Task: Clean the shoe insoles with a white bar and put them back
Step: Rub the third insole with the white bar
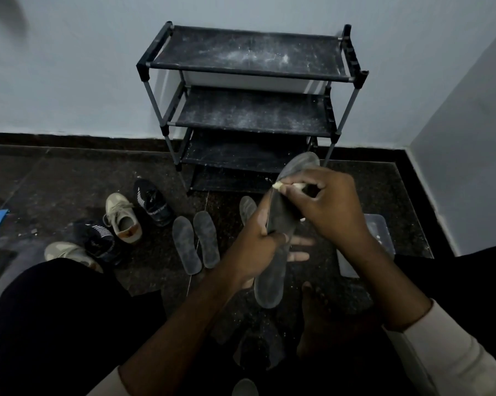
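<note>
A long grey insole (281,218) is held up over the floor, toe end pointing toward the rack. My left hand (258,241) grips it around the middle, thumb on one edge and fingers showing on the far side. My right hand (327,207) pinches a small white bar (287,185), whose tip touches the insole's upper part. Two more grey insoles (196,242) lie side by side on the floor to the left, and a third (246,208) pokes out behind my left hand.
A dusty black three-tier shoe rack (249,81) stands against the wall ahead. Beige shoes (122,217) and dark striped shoes (152,201) lie on the floor at left. A clear plastic lid or box (379,232) sits at right. More insoles (258,347) lie near my feet.
</note>
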Demonstrator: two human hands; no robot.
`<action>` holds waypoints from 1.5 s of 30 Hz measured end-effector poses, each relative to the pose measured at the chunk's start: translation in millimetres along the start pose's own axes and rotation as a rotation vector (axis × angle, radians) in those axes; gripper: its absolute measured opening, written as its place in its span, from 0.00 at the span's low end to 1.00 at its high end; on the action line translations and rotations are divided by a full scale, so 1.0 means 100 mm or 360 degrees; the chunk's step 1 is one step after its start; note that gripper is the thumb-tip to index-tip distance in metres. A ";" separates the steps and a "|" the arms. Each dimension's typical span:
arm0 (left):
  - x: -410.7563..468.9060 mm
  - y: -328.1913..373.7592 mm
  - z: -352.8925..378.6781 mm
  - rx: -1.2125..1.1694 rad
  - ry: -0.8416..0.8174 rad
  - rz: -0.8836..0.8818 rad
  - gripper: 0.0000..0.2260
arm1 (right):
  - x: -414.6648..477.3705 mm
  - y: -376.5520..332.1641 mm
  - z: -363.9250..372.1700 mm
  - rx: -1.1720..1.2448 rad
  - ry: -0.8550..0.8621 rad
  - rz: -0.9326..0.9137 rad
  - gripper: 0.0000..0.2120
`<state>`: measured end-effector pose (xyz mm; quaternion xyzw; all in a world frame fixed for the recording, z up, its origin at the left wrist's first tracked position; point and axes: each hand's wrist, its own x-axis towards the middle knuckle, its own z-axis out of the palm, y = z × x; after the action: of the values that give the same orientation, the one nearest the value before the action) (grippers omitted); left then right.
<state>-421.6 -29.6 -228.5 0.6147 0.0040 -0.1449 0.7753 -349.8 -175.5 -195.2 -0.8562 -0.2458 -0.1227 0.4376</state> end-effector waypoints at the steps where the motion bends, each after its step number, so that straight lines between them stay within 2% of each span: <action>1: 0.00 0.00 0.00 -0.0005 -0.0014 0.0015 0.37 | 0.00 0.01 0.00 -0.0010 0.0026 0.0012 0.06; 6: 0.01 0.01 -0.01 -0.0221 0.0069 0.0042 0.36 | -0.08 -0.05 0.07 0.0027 -0.0303 0.0028 0.05; 11: 0.06 -0.05 -0.07 -0.0441 0.0078 0.0045 0.34 | -0.02 0.09 0.04 -0.0047 -0.0164 0.0176 0.05; 15: 0.12 -0.03 -0.10 -0.0656 0.0223 0.0041 0.25 | -0.07 0.03 0.12 -0.0102 -0.0347 0.0119 0.06; 18: 0.14 -0.05 -0.10 -0.0512 0.0368 0.0003 0.23 | -0.07 0.01 0.16 -0.0141 -0.0301 0.0152 0.06; 21: 0.10 -0.09 -0.02 -0.0213 0.0300 0.0044 0.22 | -0.04 0.00 0.14 -0.0186 -0.0102 0.0206 0.06; 23: 0.09 -0.09 0.03 -0.0123 0.0267 0.0085 0.21 | -0.05 -0.05 0.16 -0.0138 -0.0132 0.0160 0.07; 27: 0.12 -0.09 -0.02 -0.0143 0.0343 0.0168 0.19 | -0.10 -0.07 0.18 -0.0106 -0.0285 0.0134 0.06; 32: 0.09 -0.08 0.05 -0.0092 0.0315 0.0130 0.20 | -0.03 -0.07 0.13 -0.0098 -0.0024 0.0180 0.04; 37: 0.10 -0.08 0.01 -0.0034 0.0398 0.0174 0.18 | -0.11 -0.09 0.18 -0.0043 -0.0207 0.0112 0.04; 41: 0.05 -0.07 0.04 -0.0018 0.0310 0.0156 0.18 | -0.02 -0.04 0.10 -0.0084 0.0017 0.0154 0.04; 45: 0.07 -0.06 0.04 -0.0042 0.0321 0.0169 0.20 | -0.11 -0.09 0.19 -0.0019 -0.0177 0.0098 0.05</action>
<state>-416.9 -36.1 -234.1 0.6153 0.0513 -0.0409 0.7855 -364.2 -159.0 -204.5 -0.8714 -0.2426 -0.0627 0.4217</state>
